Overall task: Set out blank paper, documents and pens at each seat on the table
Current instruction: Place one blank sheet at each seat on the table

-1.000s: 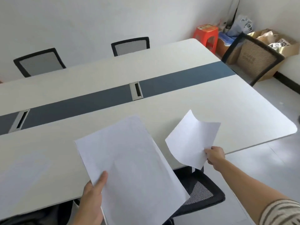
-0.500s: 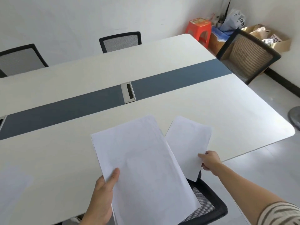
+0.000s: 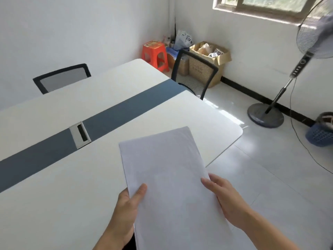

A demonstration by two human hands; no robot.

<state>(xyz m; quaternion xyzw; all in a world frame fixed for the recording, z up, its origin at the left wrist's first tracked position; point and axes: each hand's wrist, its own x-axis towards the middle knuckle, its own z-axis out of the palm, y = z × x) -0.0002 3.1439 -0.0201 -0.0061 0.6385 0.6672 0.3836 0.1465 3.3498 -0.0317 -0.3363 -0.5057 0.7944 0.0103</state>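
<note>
Paper [image 3: 167,170] held above the table's [image 3: 54,186] near edge: left hand [image 3: 126,212] grips it, thumb on top; right hand [image 3: 225,199] touches its right edge, hold indeterminate. Both visible chairs [image 3: 63,79] apparently await paper, documents and pens.

we've got plain white paper [image 3: 167,177], cream desk [image 3: 54,195] with a slate-blue stripe [image 3: 126,109] down its middle, black-framed grey mesh chair [image 3: 62,78] at its far edge, orange-red stool [image 3: 155,55], brown cardboard box [image 3: 212,56], blue basket [image 3: 319,139]
</note>
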